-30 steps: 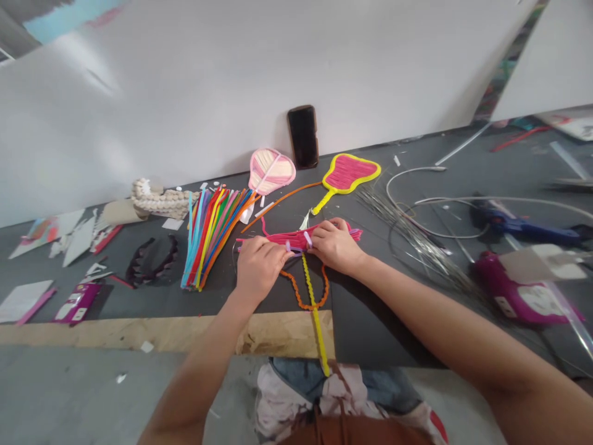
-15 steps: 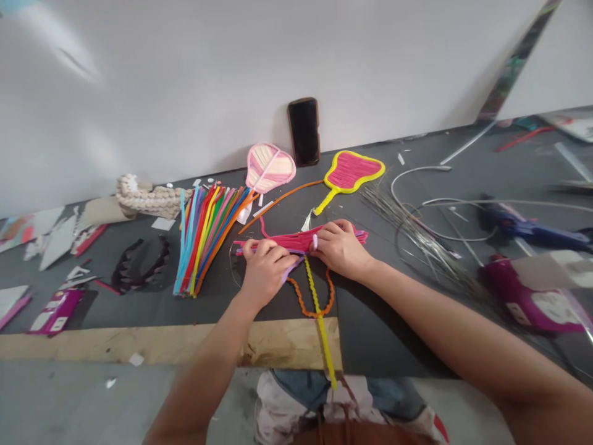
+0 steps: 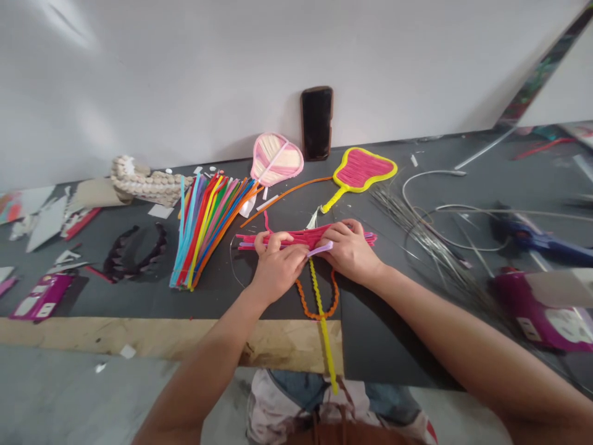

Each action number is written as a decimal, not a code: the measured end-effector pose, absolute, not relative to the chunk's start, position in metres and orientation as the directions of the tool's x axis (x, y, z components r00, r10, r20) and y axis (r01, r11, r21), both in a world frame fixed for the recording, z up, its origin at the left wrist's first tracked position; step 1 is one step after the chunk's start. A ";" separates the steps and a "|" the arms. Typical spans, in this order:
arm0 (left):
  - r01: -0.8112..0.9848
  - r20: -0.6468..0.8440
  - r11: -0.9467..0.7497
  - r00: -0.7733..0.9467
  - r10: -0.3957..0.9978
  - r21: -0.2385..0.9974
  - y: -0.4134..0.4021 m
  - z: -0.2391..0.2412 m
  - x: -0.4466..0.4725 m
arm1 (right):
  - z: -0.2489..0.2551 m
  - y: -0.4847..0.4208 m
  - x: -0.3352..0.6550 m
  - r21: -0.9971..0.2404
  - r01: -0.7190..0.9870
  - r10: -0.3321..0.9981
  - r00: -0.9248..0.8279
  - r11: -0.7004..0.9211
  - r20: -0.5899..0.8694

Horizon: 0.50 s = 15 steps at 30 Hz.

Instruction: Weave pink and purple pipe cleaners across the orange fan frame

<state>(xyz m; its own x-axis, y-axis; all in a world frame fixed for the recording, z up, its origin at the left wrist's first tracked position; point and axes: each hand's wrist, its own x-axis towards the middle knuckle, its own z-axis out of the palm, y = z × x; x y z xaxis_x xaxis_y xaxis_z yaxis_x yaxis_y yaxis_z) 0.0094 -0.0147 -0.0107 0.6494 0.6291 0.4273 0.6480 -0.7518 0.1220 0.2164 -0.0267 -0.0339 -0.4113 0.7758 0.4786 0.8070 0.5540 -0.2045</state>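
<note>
A row of red pipe cleaners [image 3: 303, 237] lies crosswise in front of me, with purple ends among them. My left hand [image 3: 277, 269] is closed over its left part, with thumb and forefinger at a lilac pipe cleaner [image 3: 321, 248] that sticks out to the right. My right hand [image 3: 351, 252] is closed on the right part of the red row, its fingertips close to the lilac end. Below the hands, a yellow pipe cleaner [image 3: 328, 346] runs down past the table edge, across a wavy orange pipe cleaner loop [image 3: 303, 301]. My fingers hide where these pieces meet.
Left of my hands lies a bundle of coloured pipe cleaners [image 3: 206, 235]. Behind stand a pink fan shape [image 3: 278, 159], a yellow-edged red fan shape [image 3: 364, 170] and a phone [image 3: 317, 123]. Loose wires [image 3: 407, 219] and a blue glue gun [image 3: 532, 238] lie to the right.
The lilac end, upright by my right fingers before, now points sideways to the right from my left fingers. My right hand has settled onto the red row. The view has shifted slightly.
</note>
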 end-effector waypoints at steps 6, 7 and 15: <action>0.677 0.387 -0.710 0.613 0.689 0.192 -0.013 -0.012 0.013 | -0.033 -0.027 0.217 -0.220 0.810 0.788 -0.402 0.544 0.466; 0.683 0.375 -0.702 0.609 0.699 0.202 -0.013 -0.011 0.013 | -0.033 -0.027 0.217 -0.226 0.808 0.790 -0.402 0.544 0.463; 0.720 0.332 -0.651 0.569 0.752 0.240 -0.012 -0.010 0.014 | -0.033 -0.028 0.216 -0.247 0.820 0.815 -0.382 0.517 0.436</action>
<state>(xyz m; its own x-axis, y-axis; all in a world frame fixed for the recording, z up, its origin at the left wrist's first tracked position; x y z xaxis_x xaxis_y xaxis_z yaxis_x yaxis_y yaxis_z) 0.0142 -0.0118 -0.0095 0.5695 0.7519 0.3322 0.7201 -0.6512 0.2396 0.2158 -0.0278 -0.0328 -0.3822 0.8148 0.4359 0.8198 0.5167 -0.2470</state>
